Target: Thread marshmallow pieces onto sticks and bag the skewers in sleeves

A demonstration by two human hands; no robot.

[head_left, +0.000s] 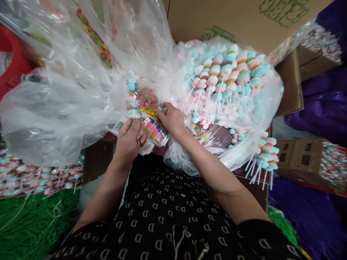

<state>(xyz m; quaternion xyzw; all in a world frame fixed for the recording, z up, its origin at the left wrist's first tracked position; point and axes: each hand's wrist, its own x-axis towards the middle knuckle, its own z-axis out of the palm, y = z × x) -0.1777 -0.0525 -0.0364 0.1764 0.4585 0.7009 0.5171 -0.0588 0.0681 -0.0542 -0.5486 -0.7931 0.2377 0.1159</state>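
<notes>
My left hand (130, 137) is closed around the lower end of a candy skewer (132, 96), which stands upright in a clear printed wrapper, its pieces pale blue, pink and white. Just to the right, my right hand (171, 120) pinches at a bunch of yellow twist ties (149, 112); whether a single tie is between the fingertips I cannot make out. Below the ties lies a stack of colourful printed packets (156, 130). Behind them shows a bag of orange and red candies (149, 96).
Unwrapped candy skewers (221, 74) on white sticks fill a clear plastic bag at right, with more skewers (267, 153) by its edge. A large plastic bag (59, 112) spreads on the left near a red basket (13, 57). A cardboard box (211, 21) stands behind.
</notes>
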